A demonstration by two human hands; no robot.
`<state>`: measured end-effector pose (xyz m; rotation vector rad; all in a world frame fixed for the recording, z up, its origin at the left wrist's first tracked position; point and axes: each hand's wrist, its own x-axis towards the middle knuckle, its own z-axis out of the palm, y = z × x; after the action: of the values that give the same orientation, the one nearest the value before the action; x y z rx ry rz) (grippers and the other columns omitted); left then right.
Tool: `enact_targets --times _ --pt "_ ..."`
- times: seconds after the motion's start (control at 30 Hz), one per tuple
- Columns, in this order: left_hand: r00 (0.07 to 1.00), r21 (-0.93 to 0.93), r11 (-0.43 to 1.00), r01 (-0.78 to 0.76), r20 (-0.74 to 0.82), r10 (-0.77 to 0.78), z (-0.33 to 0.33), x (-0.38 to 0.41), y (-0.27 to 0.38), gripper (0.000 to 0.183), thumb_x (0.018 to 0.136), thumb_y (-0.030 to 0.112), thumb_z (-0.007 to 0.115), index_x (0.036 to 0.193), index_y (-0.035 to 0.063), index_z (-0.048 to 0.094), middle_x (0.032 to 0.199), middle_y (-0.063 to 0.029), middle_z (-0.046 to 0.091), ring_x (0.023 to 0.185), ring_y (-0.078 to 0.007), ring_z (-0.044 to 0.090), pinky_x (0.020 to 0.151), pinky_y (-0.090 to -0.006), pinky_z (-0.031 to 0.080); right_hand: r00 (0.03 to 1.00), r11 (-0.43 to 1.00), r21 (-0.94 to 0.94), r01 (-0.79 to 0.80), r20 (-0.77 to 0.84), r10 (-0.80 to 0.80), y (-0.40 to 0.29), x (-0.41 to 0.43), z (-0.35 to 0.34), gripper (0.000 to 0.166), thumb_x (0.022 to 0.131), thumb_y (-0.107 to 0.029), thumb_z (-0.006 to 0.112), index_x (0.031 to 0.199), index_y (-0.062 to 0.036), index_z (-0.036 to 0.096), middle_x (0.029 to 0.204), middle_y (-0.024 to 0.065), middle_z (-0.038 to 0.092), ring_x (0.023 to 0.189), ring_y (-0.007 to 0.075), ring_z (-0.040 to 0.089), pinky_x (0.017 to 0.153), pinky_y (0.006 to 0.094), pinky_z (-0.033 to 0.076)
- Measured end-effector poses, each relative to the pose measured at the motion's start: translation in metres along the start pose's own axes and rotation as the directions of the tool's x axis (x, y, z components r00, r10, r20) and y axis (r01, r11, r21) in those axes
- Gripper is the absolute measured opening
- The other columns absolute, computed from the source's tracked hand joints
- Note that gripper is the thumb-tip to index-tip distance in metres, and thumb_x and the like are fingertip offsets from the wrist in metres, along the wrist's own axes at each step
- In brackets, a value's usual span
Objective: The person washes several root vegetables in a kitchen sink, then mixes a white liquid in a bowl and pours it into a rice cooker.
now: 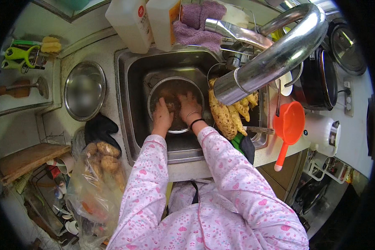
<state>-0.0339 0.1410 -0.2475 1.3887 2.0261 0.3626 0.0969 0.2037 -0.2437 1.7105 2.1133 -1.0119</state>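
Observation:
Both of my hands are in a round metal basin (178, 131) of murky brown water, which stands inside the stainless steel sink (133, 103). My left hand (163, 117) dips in at the left side, its fingertips under the surface. Further right and a little deeper in, my right hand (190, 107) has its fingers in the water, with a bracelet and a black band at the wrist. The cloudy water hides whether either hand grips anything. Several pale, dirt-spotted root vegetables (221, 115) lie on a wire rack just right of the basin.
A large chrome faucet (278, 59) arches over the sink's right side. A wooden-handled tool (260, 130) and an orange ladle (289, 123) lie right. Left are a metal lid or plate (85, 90) and a plastic bag (93, 193) with potatoes (109, 162). Jugs (131, 25) stand behind.

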Motion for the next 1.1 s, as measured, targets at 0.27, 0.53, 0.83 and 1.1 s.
enact_targets --times 0.27,0.53,0.83,1.1 --pt "0.993 0.152 0.988 0.028 0.107 -0.044 -0.005 0.002 -0.004 0.064 0.075 0.019 0.078 0.128 -0.0004 0.048 0.117 -0.028 0.058 0.103 -0.0464 0.061 0.089 -0.0517 0.051 0.999 0.994 -0.107 0.022 0.051 -0.016 -0.023 -0.013 -0.006 0.057 0.087 -0.011 0.059 0.142 -0.0145 0.044 0.133 0.0157 0.049 0.116 0.0401 0.055 0.087 0.0464 0.055" --pt "0.99 -0.006 0.99 0.14 0.022 -0.139 0.011 0.003 0.015 0.055 0.077 0.025 0.076 0.117 -0.0018 0.05 0.113 -0.0238 0.063 0.1 -0.0394 0.064 0.086 -0.0449 0.052 0.787 0.963 -0.23 0.139 -0.565 -0.248 -0.008 -0.161 -0.188 0.058 0.078 0.003 0.057 0.134 -0.0107 0.054 0.119 0.0128 0.059 0.103 0.0348 0.061 0.079 0.0452 0.056" --pt "0.892 -0.891 0.111 0.44 0.42 -0.168 -0.049 -0.055 0.054 0.04 0.08 0.0 0.07 0.116 0.0043 0.053 0.085 -0.0023 0.059 0.057 -0.0046 0.044 0.044 -0.0194 0.031 0.766 0.913 0.167 0.372 -0.61 -0.201 0.008 -0.151 -0.146 0.058 0.089 -0.018 0.065 0.139 0.005 0.046 0.131 0.0281 0.056 0.119 0.0402 0.055 0.103 0.0456 0.043" --pt "0.976 -0.481 0.854 0.201 0.026 -0.215 -0.068 -0.079 0.089 0.032 0.093 0.024 0.058 0.114 -0.0005 0.052 0.103 -0.03 0.065 0.1 -0.0487 0.062 0.078 -0.0504 0.049 0.971 0.119 0.977 -0.175 0.191 -0.145 -0.052 -0.086 -0.049 0.032 0.09 -0.024 0.071 0.11 0.0003 0.064 0.094 0.0065 0.069 0.083 0.0149 0.065 0.076 0.0278 0.053"
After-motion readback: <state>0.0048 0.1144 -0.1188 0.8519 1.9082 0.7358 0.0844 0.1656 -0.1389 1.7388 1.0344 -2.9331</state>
